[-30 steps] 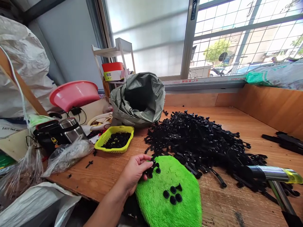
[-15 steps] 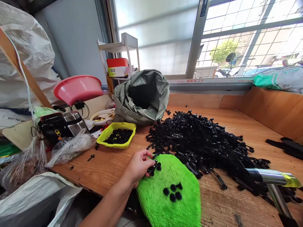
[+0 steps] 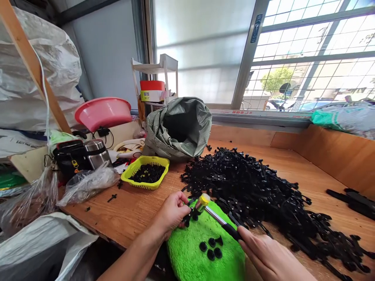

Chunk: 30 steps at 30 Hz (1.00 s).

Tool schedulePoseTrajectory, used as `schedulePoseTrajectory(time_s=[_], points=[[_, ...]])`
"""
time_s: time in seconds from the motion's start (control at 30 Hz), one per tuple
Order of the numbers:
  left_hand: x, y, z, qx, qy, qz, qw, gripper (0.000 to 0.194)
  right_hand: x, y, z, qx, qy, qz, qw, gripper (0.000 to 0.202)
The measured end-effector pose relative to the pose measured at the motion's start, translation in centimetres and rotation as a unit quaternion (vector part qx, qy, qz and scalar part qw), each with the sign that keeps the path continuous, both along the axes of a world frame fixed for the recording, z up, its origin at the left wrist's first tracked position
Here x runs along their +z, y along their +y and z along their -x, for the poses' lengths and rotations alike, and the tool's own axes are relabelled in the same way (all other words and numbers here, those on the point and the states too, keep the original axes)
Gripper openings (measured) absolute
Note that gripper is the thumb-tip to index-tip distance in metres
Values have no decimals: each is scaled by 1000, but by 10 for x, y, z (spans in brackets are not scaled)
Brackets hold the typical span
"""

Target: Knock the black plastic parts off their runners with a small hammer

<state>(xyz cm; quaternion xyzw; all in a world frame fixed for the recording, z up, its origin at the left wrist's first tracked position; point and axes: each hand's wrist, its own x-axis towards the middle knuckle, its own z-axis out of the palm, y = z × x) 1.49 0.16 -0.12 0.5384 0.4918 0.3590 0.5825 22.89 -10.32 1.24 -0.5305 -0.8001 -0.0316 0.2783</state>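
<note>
My left hand [image 3: 172, 212] pinches a small black plastic part [image 3: 190, 216] against the upper left edge of a bright green fuzzy pad [image 3: 205, 249]. My right hand [image 3: 268, 257] grips the dark handle of a small hammer [image 3: 218, 219], whose yellow-tipped head rests right on that black part. Several round black caps [image 3: 209, 249] lie in a cluster on the pad's middle. A large heap of black plastic parts [image 3: 263, 191] spreads over the wooden table [image 3: 131, 208] just behind the pad.
A yellow basket [image 3: 145, 173] of black bits sits left of the heap, a grey-green sack [image 3: 178, 127] behind it. Clear plastic bags [image 3: 84, 183], a steel flask [image 3: 95, 152], a pink basin [image 3: 102, 113] and white sacks crowd the left. More black pieces [image 3: 356, 197] lie far right.
My right hand has swung the hammer in from the far right and brought its head down onto the black part held by my left hand. The view has tilted up slightly.
</note>
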Motion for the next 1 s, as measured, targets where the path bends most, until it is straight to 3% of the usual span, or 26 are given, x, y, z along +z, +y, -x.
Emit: schedulePoseTrajectory(time_s=[0.23, 0.63, 1.0], points=[[-2, 2, 0, -1, -1, -17, 1000, 13, 10, 4, 13, 16, -64, -85, 994, 41], [0, 5, 1, -7, 39, -23, 999, 15, 12, 4, 13, 25, -107, -90, 990, 30], [1, 8, 1, -25, 57, -28, 998, 13, 5, 4, 20, 4, -128, -100, 987, 40]])
